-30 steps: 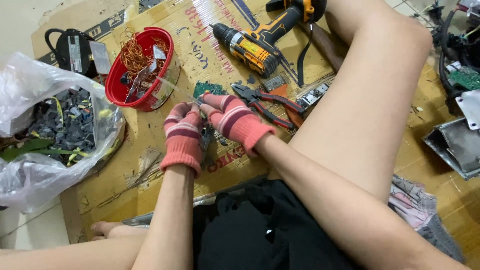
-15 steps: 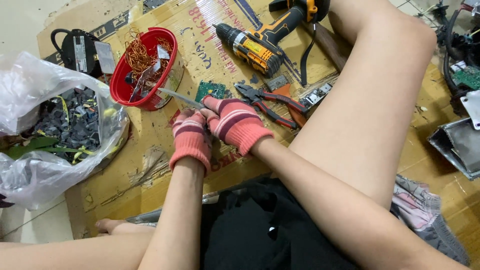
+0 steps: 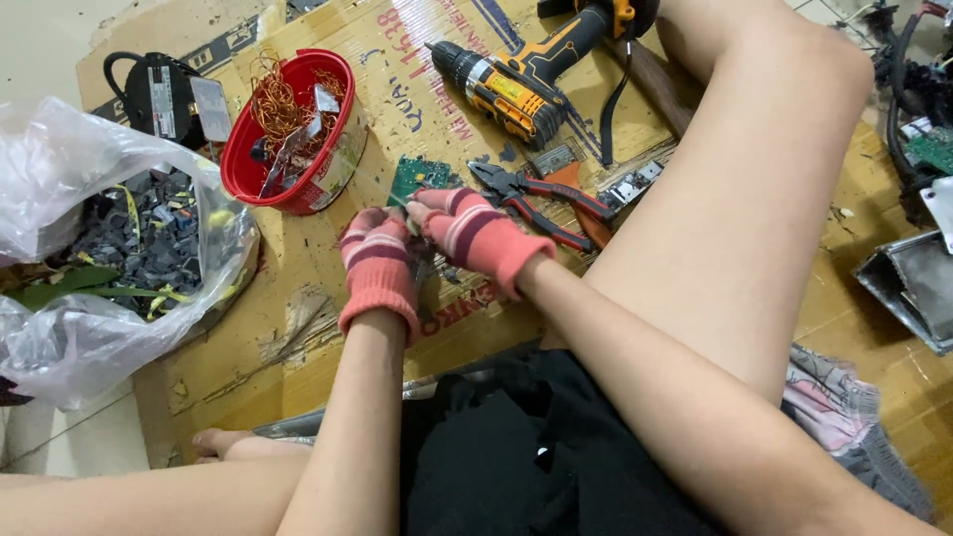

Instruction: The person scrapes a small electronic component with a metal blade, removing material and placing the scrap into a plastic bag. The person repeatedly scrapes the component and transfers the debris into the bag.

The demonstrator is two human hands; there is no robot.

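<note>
Both my hands wear pink striped gloves and meet over the cardboard [image 3: 298, 288]. My left hand [image 3: 375, 260] is closed around a small dark part that the glove mostly hides. My right hand [image 3: 475, 236] grips a thin knife [image 3: 397, 200]; only a short bit of blade shows between the fingers, pressed at the part. Just beyond my fingertips a green circuit board [image 3: 418, 176] lies flat on the cardboard. Red-handled pliers [image 3: 556, 203] rest right beside my right hand.
A red bowl [image 3: 241, 164] of copper wire and metal scraps stands at the upper left. Beside it sit a plastic bag [image 3: 60, 337] of dark pieces and a black adapter [image 3: 154, 94]. An orange cordless drill [image 3: 516, 81] lies at the top. My bare leg crosses the right; a metal casing [image 3: 918, 283] lies beyond it.
The long blade that pointed toward the red bowl has drawn back into my hands and is now nearly hidden. Both hands shifted slightly up and together.
</note>
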